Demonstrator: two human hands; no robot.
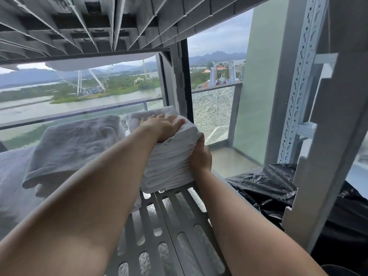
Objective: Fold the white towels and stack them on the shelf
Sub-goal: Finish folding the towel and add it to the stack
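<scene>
A stack of folded white towels (169, 166) stands on the slotted grey shelf (179, 226), at its far right. My left hand (162, 127) lies flat on top of the stack, palm down, fingers straight. My right hand (200, 156) presses against the stack's right side, thumb up along the edge; its fingers are hidden behind the towels. A larger folded white towel (73, 144) lies to the left on the same shelf.
The underside of the upper shelf (99, 26) hangs close overhead. A perforated metal upright (296, 96) and a grey shelf post (326, 136) stand at the right. Black plastic sheeting (268, 188) lies beyond the shelf's right edge. Behind is a window and a cracked glass balcony railing (213, 116).
</scene>
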